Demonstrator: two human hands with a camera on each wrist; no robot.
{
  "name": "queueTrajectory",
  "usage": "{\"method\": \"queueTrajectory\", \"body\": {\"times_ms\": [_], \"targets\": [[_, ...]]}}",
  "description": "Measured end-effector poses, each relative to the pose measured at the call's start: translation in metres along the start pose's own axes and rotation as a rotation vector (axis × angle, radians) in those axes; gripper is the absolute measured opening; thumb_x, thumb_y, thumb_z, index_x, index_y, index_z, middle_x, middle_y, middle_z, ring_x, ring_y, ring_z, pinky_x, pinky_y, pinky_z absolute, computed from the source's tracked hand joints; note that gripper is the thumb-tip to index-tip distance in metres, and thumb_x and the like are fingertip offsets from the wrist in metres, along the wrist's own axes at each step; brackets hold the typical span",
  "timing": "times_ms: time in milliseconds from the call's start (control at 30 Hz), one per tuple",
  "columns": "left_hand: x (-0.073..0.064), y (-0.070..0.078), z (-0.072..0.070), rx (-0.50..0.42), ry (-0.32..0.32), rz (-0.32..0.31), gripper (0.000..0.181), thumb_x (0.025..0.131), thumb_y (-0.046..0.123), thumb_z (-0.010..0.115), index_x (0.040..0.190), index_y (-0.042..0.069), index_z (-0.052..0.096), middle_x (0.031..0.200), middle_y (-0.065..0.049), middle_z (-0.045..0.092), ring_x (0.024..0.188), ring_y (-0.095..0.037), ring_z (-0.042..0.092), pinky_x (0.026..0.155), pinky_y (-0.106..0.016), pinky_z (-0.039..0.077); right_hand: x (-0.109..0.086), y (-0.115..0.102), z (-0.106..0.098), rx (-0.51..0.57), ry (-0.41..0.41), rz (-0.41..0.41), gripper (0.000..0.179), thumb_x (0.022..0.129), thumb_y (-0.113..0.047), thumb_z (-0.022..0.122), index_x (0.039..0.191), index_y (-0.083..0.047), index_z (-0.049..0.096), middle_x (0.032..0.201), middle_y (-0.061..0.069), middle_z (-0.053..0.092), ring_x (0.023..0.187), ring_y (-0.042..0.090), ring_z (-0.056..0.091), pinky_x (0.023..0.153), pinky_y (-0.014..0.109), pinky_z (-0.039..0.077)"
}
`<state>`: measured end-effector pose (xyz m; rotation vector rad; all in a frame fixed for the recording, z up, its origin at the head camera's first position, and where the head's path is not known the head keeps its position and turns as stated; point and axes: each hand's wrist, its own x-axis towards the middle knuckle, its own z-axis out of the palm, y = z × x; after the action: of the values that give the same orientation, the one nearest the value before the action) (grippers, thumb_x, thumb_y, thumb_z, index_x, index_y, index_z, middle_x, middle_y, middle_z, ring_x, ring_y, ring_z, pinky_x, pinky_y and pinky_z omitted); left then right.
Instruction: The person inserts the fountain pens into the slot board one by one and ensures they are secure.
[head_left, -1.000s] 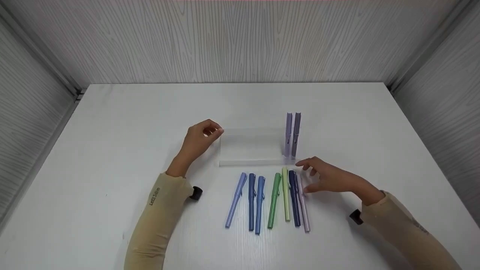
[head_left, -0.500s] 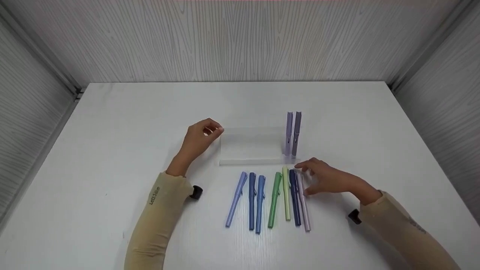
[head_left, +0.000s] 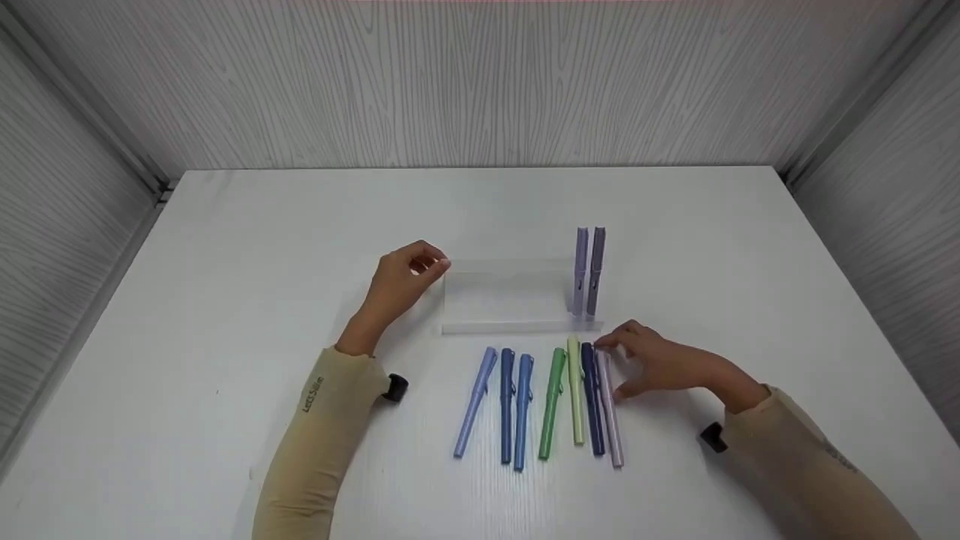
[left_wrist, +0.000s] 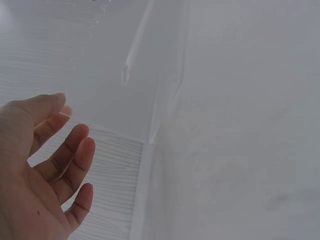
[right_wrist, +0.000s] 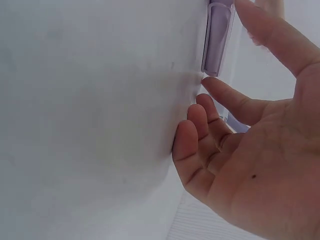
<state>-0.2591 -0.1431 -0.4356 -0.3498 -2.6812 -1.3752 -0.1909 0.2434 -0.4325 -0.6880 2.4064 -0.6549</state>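
My left hand pinches the upper left corner of a clear plastic pen stand between thumb and forefinger; the left wrist view shows the clear sheet at those fingertips. Two purple pens, one lighter and one darker, stand upright at the stand's right end. My right hand is beside a pale lilac pen lying on the table. Its forefinger is right at the pen's cap end and its thumb along the pen's right side, fingers loosely bent. The right wrist view shows the cap between them.
Left of the lilac pen lie a navy pen, a pale yellow pen, a green pen and several blue pens, such as the leftmost. The white table ends at a wood-grain back panel, with side panels left and right.
My right hand has shifted slightly down and its fingertips have come closer to the lilac pen's cap. The left hand stays at the stand's corner.
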Motion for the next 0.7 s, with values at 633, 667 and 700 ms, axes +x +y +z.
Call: {"method": "queueTrajectory", "body": {"times_ms": [633, 667, 700], "targets": [[0.0010, -0.0002, -0.0006, -0.001, 0.007, -0.016, 0.022, 0.094, 0.030, 0.064, 0.103, 0.010, 0.069, 0.094, -0.009, 0.067, 0.087, -0.021, 0.060, 0.078, -0.031, 0.048, -0.0006, -0.0074, 0.0087, -0.086, 0.045, 0.040, 0.067, 0.079, -0.024, 0.079, 0.132, -0.001, 0.045, 0.133, 0.017, 0.040, 0.111, 0.027, 0.044, 0.098, 0.048, 0.044], [0.0009, -0.0007, -0.0006, 0.002, 0.006, -0.016, 0.022, 0.094, 0.030, 0.064, 0.103, 0.010, 0.068, 0.094, -0.009, 0.067, 0.088, -0.020, 0.060, 0.078, -0.031, 0.048, -0.0003, -0.0077, 0.0090, -0.085, 0.047, 0.041, 0.067, 0.080, -0.024, 0.079, 0.132, -0.001, 0.045, 0.133, 0.017, 0.040, 0.110, 0.027, 0.044, 0.097, 0.047, 0.044], [0.0007, -0.0008, -0.0008, 0.004, 0.004, -0.017, 0.023, 0.094, 0.030, 0.064, 0.103, 0.010, 0.068, 0.094, -0.009, 0.067, 0.088, -0.021, 0.060, 0.079, -0.031, 0.048, -0.0001, -0.0081, 0.0092, -0.087, 0.048, 0.039, 0.066, 0.080, -0.023, 0.079, 0.132, 0.000, 0.045, 0.132, 0.018, 0.040, 0.110, 0.027, 0.045, 0.097, 0.047, 0.044]]}}
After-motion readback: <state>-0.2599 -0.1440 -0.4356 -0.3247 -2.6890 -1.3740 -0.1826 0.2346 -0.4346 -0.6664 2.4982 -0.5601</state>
